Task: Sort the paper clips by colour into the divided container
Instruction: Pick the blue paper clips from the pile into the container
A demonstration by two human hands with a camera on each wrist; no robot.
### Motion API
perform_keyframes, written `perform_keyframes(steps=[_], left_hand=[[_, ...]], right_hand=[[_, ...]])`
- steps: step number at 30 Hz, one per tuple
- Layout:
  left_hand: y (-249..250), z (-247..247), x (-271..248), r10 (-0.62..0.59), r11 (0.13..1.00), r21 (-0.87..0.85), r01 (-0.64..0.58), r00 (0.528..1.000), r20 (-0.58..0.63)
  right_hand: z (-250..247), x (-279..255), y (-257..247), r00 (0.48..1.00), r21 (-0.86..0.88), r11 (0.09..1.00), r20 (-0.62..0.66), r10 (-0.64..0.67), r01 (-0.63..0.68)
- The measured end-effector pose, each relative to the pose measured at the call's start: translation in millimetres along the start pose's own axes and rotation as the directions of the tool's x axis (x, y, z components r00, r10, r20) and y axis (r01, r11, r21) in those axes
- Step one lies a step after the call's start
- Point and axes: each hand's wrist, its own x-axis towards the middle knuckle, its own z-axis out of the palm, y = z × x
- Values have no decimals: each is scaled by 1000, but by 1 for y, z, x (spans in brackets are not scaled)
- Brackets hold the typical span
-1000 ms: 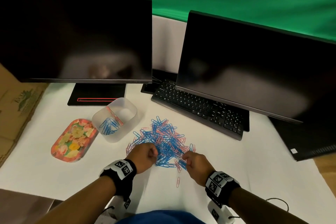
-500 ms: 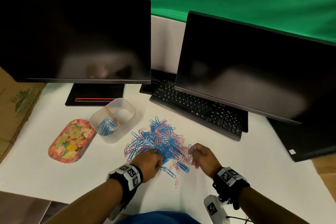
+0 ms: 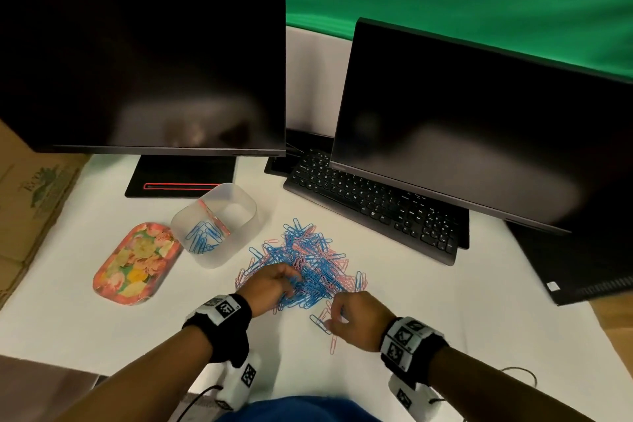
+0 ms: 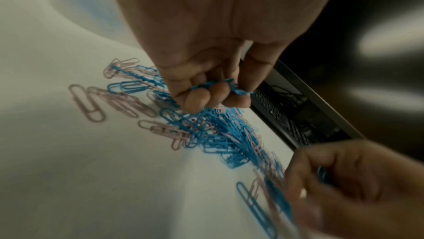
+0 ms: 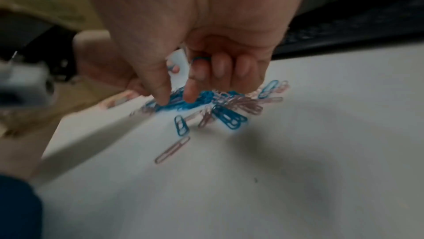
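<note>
A pile of blue and pink paper clips (image 3: 308, 260) lies on the white table, in front of the keyboard. My left hand (image 3: 287, 284) is at the pile's near left edge. Its curled fingers (image 4: 197, 101) hold a bunch of blue clips (image 4: 215, 86). My right hand (image 3: 334, 317) is at the near right edge, with a blue clip (image 5: 200, 58) tucked under its curled fingers. Its thumb and forefinger reach down onto the pile (image 5: 183, 105). The translucent divided container (image 3: 239, 195) stands left of the pile. Blue clips (image 3: 202, 236) lie in its near compartment, and the far one looks empty.
A flowered tray (image 3: 137, 262) lies left of the container. A black keyboard (image 3: 373, 209) and two dark monitors (image 3: 144, 72) stand behind the pile. Single blue (image 3: 320, 324) and pink (image 3: 333, 344) clips lie loose by my right hand. A cardboard box (image 3: 30, 195) is at the far left.
My right hand has drawn back toward me and leftward along the pile's near edge. My left hand has stayed at the pile's near left, its fingers working among the clips.
</note>
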Motion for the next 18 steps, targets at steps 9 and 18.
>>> perform_keyframes(steps=[9, 18], left_hand=[[12, -18, -10, -138, 793, -606, 68, 988, -70], [4, -37, -26, -163, 803, -589, 96, 985, -61]], right_hand=[[16, 13, -27, 985, -428, 904, 162, 62, 14], [16, 18, -39, 976, -441, 879, 191, -105, 181]])
